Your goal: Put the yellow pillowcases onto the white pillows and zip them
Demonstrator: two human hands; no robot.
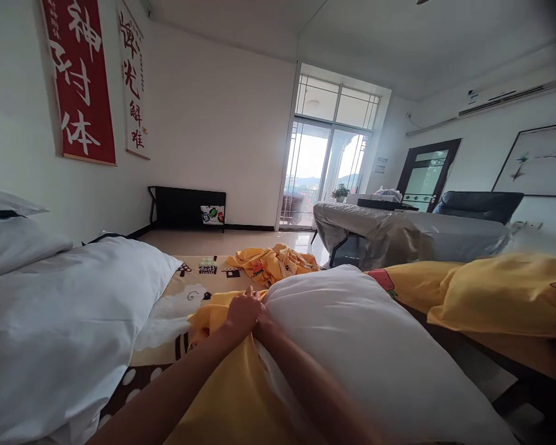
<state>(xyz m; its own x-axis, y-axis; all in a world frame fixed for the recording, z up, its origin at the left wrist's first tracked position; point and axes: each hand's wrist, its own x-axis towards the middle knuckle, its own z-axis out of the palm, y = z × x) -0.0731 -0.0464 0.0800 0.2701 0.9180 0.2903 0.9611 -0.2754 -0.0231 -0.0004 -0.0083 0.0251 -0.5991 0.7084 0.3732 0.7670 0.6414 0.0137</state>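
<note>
My left hand [241, 310] and my right hand [263, 322] meet in front of me, fingers closed and pressed together. Between my forearms and below them hangs a yellow pillowcase [227, 395], its upper edge bunched at my left fingers. A plump white pillow [338, 315] lies to the right, with its near-left corner at my right hand. My right forearm crosses in front of the pillow's left side. Exactly how the fingertips pinch cloth and corner is hidden by the hands themselves.
White pillows [69, 327] are piled at the left. Beneath lies a cream and brown patterned blanket [167, 315], with crumpled yellow-orange fabric [278, 262] at its far end. A yellow-covered pillow [505, 293] rests at the right. Farther back stands a plastic-draped desk [375, 222].
</note>
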